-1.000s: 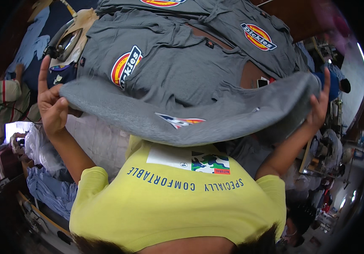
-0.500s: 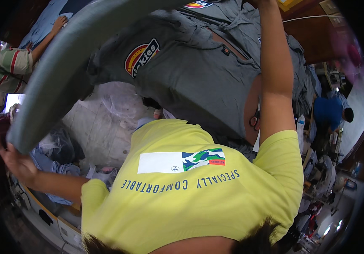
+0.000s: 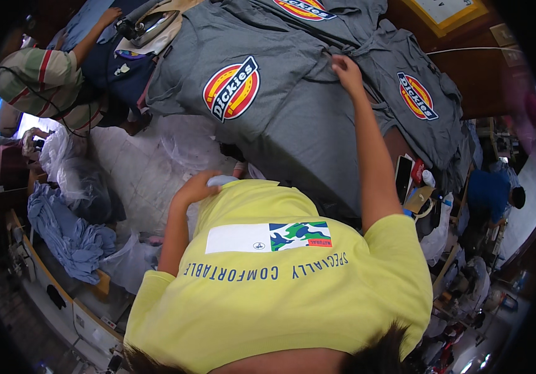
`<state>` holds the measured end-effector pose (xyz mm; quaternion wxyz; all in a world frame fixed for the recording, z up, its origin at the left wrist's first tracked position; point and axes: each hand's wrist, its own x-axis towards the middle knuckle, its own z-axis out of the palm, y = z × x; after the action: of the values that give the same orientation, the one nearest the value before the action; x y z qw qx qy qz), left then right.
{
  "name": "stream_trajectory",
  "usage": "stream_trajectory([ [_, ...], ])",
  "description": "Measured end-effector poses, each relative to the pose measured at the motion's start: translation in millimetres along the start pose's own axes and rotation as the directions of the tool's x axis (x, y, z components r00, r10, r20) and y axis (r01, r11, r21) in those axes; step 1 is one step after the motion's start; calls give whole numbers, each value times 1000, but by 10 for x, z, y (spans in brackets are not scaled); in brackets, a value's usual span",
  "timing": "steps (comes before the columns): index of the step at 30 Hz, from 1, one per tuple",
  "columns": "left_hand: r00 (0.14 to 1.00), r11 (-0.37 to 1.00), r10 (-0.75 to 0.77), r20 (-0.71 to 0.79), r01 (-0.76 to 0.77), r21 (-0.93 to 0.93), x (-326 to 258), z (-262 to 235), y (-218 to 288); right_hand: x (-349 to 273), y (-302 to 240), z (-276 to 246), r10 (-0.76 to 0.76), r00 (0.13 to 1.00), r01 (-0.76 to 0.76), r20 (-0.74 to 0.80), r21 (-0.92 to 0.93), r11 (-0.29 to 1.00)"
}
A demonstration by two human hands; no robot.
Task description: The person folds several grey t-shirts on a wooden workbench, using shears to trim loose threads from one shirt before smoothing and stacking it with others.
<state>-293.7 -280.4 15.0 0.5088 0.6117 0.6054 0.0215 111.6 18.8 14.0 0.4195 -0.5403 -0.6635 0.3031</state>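
A grey T-shirt [image 3: 286, 78] with a round red and yellow printed emblem is spread over the table, its near part hanging toward me. At its far right portion, my right hand [image 3: 349, 73] has its fingertips closed on a fold of the cloth. My left hand [image 3: 194, 189] is down by my waist, at the hem of my yellow shirt, beside a bit of light blue cloth [image 3: 221, 180]. Its fingers are stretched out and nothing shows in them. Another grey T-shirt [image 3: 439, 118] with the same emblem lies to the right, and more grey cloth lies at the far side.
At the far left a co-worker in a striped shirt [image 3: 37, 68] reaches toward an iron [image 3: 149, 28]. A phone [image 3: 403, 174] and small items lie on the table's right. Blue garments [image 3: 71, 234] and clear plastic bags [image 3: 77, 171] are at left. Another person in blue [image 3: 489, 196] is farther right.
The grey cloth that was raised across the left of the view is down on the table. My left hand has come from the far left to my waist; my right hand has lowered.
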Motion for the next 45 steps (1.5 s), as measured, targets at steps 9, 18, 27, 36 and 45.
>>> stream_trajectory([
  [9,689,811,585,-428,-489,321,938,-34,964,-2547,69,-400,249,895,-445,-370,-769,458],
  [18,715,698,627,-308,-341,630,1925,108,1520,-3071,-316,-685,701,713,-522,19,682,512],
  [27,585,618,781,-219,-671,410,1471,327,1679,-3045,-2225,-1307,364,840,98,-402,773,627],
  [36,610,757,636,472,-613,-227,1209,679,1445,-3436,-2313,-1657,131,784,133,-607,371,919],
  [45,636,722,673,378,-453,-524,1057,-654,1568,-4073,-2593,-2242,19,489,164,-872,113,980],
])
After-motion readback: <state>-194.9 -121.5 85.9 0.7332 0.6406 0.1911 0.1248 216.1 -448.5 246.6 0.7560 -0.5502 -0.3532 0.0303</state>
